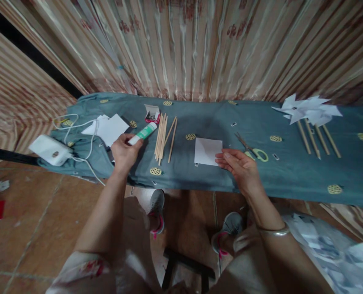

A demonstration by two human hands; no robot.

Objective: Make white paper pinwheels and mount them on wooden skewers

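Observation:
My left hand (124, 151) is closed around a white and green glue stick (143, 133), which points up and right toward a bundle of wooden sticks (163, 136). My right hand (239, 167) rests on the blue cloth with its fingertips touching the right edge of a white square paper (207, 151). Its fingers lie fairly flat and hold nothing. Scissors with yellow-green handles (252, 149) lie just right of that hand.
A stack of white paper squares (108, 128) lies at the left, beside a white charger with cable (50, 150). A small open box (152, 114) sits behind the sticks. Finished paper pinwheels on sticks (310, 118) lie at the far right. Curtains hang behind the blue-covered table (292, 171).

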